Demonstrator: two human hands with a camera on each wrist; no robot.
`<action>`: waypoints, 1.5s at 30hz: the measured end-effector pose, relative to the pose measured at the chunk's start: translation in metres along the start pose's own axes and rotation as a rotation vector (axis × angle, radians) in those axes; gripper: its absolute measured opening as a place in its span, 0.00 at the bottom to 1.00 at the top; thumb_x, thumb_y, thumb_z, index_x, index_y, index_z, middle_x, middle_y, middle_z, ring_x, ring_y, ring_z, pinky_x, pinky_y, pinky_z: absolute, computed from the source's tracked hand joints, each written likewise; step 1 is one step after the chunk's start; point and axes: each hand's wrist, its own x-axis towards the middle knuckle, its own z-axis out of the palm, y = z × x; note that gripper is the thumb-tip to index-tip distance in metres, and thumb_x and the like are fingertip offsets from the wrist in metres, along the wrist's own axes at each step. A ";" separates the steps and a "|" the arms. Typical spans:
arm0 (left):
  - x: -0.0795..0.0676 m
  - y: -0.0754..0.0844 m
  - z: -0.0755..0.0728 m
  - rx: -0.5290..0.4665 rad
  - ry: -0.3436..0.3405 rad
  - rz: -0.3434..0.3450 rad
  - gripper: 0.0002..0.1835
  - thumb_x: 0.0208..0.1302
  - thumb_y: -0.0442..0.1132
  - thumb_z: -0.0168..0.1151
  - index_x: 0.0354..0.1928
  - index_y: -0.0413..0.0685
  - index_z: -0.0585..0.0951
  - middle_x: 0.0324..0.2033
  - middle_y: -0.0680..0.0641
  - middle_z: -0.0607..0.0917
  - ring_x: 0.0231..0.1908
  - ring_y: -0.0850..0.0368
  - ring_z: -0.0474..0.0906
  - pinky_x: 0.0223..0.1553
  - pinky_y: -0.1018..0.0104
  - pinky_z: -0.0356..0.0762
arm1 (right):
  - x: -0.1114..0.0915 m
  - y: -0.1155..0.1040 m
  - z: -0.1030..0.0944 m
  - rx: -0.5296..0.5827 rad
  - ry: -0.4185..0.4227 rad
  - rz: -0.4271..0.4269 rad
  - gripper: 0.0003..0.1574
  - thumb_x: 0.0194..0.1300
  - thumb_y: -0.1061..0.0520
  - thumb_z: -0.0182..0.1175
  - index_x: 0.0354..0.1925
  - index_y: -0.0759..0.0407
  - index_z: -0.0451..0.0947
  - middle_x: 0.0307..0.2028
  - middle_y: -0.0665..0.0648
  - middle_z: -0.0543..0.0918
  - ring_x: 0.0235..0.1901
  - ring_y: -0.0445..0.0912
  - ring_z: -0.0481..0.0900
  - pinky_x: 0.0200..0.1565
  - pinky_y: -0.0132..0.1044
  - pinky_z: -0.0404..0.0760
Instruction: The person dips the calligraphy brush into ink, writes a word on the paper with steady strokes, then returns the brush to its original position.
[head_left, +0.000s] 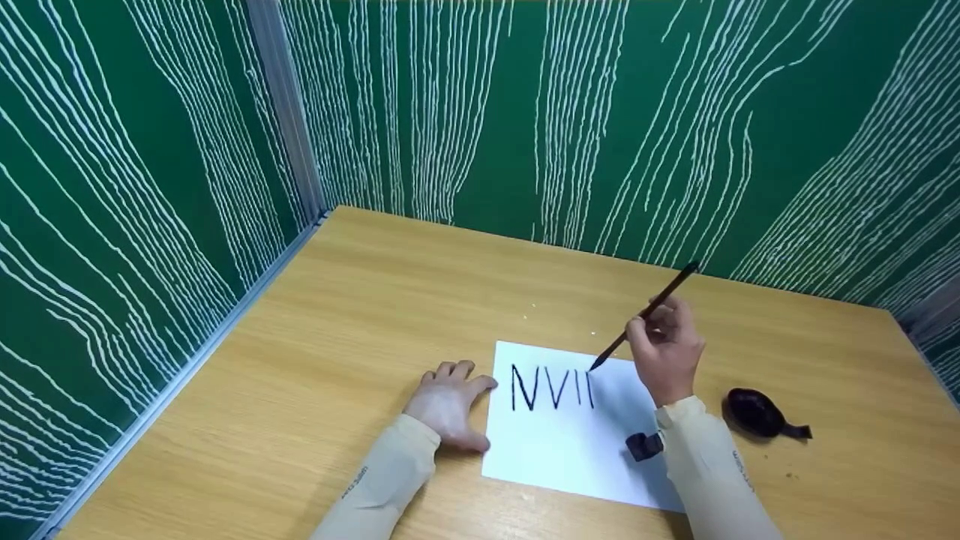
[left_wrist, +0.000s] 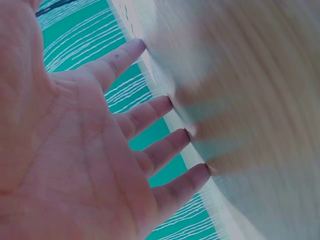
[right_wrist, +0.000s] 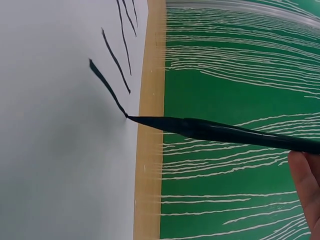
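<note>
My right hand pinches a slim dark brush, tilted up and to the right. In the right wrist view, the pointed tip of the brush meets the upper end of a black stroke. A white sheet of paper lies beneath, bearing black lines that look like "NVII" along its upper half. Beside the sheet's left edge, my left hand rests with fingers spread, its thumb and index finger touching the edge. The left wrist view shows its fingertips against the tabletop.
A small dark dish with a short handle sits right of my right forearm. Below my right wrist is a small black block, apparently strapped there. Green walls with white wavy lines border the wooden table.
</note>
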 end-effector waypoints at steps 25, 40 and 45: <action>0.001 0.001 0.001 -0.017 -0.015 -0.018 0.48 0.47 0.56 0.75 0.75 0.60 0.72 0.77 0.40 0.68 0.76 0.37 0.63 0.75 0.38 0.64 | 0.001 0.006 -0.004 -0.050 0.005 -0.088 0.13 0.60 0.75 0.59 0.45 0.72 0.77 0.30 0.68 0.87 0.31 0.23 0.76 0.38 0.13 0.76; 0.003 0.001 0.001 -0.015 -0.029 -0.030 0.49 0.48 0.56 0.74 0.76 0.61 0.71 0.79 0.40 0.66 0.77 0.38 0.61 0.76 0.39 0.63 | 0.002 0.003 -0.007 -0.070 -0.012 -0.133 0.14 0.58 0.77 0.60 0.44 0.71 0.78 0.28 0.65 0.86 0.30 0.23 0.74 0.38 0.12 0.76; 0.003 0.001 0.001 -0.015 -0.038 -0.040 0.50 0.47 0.57 0.75 0.76 0.62 0.71 0.79 0.41 0.66 0.77 0.38 0.61 0.77 0.39 0.62 | 0.002 0.002 -0.007 -0.082 -0.022 -0.135 0.14 0.58 0.76 0.60 0.44 0.71 0.78 0.28 0.65 0.85 0.30 0.23 0.74 0.38 0.12 0.76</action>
